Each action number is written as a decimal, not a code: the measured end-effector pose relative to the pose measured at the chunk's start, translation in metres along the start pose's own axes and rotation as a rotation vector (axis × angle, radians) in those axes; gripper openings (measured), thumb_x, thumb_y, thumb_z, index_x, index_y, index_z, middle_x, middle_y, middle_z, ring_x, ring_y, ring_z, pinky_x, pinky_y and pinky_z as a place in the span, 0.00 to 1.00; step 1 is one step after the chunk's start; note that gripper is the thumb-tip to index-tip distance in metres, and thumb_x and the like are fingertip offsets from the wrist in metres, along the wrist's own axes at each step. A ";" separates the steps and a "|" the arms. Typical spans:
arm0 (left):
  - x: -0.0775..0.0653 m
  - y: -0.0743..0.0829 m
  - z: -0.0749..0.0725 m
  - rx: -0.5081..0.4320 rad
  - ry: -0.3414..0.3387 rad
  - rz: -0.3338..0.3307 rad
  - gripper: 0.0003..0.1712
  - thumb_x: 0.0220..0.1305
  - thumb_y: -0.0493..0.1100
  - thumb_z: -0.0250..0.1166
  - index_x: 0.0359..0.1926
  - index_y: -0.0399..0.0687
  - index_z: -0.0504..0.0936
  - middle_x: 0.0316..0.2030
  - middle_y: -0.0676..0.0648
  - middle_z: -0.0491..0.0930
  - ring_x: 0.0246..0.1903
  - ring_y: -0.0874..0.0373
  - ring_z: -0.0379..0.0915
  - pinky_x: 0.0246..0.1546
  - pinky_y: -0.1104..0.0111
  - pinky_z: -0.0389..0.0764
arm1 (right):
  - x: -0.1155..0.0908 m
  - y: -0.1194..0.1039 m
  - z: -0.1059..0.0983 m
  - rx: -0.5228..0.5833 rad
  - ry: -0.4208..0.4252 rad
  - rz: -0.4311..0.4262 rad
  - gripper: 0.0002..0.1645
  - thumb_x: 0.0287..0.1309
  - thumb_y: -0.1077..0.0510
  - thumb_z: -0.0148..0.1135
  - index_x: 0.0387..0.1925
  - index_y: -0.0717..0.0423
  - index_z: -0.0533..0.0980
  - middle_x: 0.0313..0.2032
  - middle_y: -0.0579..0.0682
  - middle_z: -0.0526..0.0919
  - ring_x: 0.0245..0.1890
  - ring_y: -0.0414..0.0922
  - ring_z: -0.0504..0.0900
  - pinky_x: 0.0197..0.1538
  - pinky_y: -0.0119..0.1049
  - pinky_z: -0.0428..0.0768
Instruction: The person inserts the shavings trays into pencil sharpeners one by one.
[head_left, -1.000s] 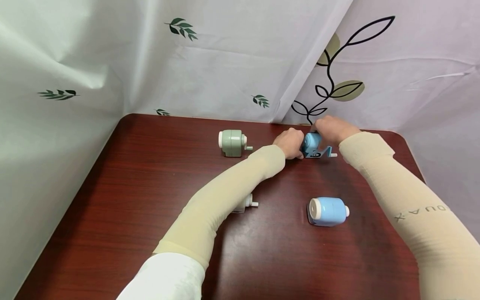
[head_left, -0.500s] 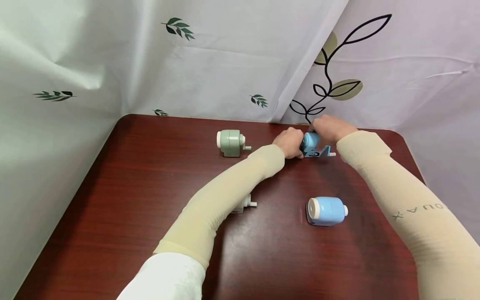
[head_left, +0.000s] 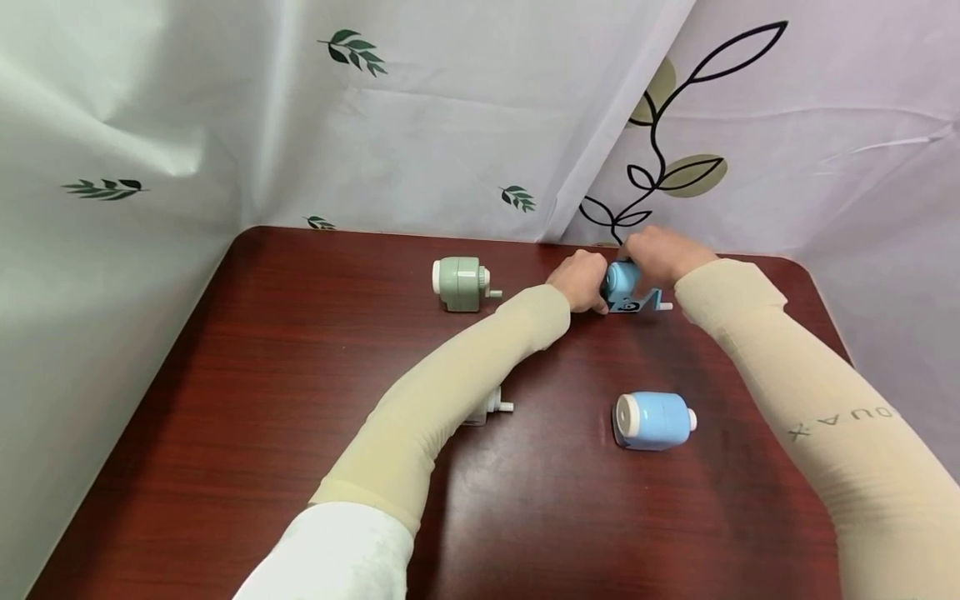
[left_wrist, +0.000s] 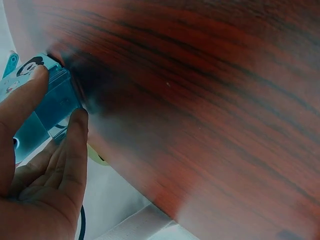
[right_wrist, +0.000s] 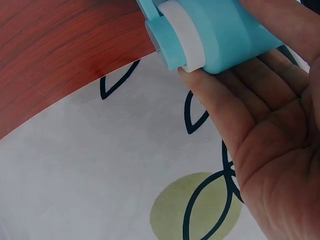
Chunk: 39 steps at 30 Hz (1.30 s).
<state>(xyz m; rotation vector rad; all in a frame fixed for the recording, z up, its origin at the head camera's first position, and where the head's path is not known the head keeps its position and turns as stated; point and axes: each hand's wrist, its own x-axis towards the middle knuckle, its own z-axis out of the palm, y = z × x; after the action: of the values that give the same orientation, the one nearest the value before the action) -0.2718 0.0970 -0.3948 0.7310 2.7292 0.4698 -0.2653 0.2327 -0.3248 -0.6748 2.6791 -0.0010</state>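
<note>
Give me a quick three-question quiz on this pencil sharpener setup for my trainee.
1. True or false: both hands hold the bright blue sharpener at the far edge of the table.
2. Which sharpener stands untouched nearest the person's right forearm? A) green sharpener B) pale blue sharpener C) white sharpener
3. Which sharpener is partly hidden under the left forearm?

Key:
1. True: the left hand grips one end, the right hand covers the other.
2. B.
3. The white sharpener.
</note>
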 end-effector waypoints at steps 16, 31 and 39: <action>0.001 0.006 -0.002 0.006 0.007 0.002 0.22 0.51 0.49 0.80 0.44 0.46 0.83 0.37 0.52 0.82 0.36 0.60 0.77 0.40 0.72 0.78 | -0.003 -0.001 -0.004 -0.009 -0.011 0.006 0.24 0.42 0.66 0.79 0.44 0.68 0.82 0.36 0.57 0.85 0.34 0.51 0.80 0.43 0.49 0.81; 0.000 0.012 0.001 0.030 0.000 -0.022 0.33 0.52 0.51 0.80 0.55 0.45 0.77 0.49 0.50 0.79 0.45 0.59 0.78 0.47 0.72 0.78 | -0.001 -0.002 -0.002 -0.014 0.001 -0.019 0.23 0.41 0.66 0.80 0.43 0.66 0.83 0.35 0.55 0.84 0.33 0.51 0.80 0.43 0.48 0.80; 0.001 0.011 0.002 0.033 -0.014 -0.044 0.36 0.53 0.52 0.79 0.59 0.45 0.74 0.51 0.49 0.79 0.47 0.59 0.79 0.46 0.72 0.78 | 0.002 -0.002 -0.004 -0.020 -0.006 -0.033 0.23 0.41 0.66 0.80 0.42 0.67 0.83 0.33 0.56 0.84 0.33 0.51 0.80 0.42 0.49 0.80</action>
<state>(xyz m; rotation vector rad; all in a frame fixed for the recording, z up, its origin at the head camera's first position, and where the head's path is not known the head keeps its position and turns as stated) -0.2677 0.1071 -0.3923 0.6778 2.7402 0.4097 -0.2674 0.2296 -0.3215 -0.7240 2.6650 0.0187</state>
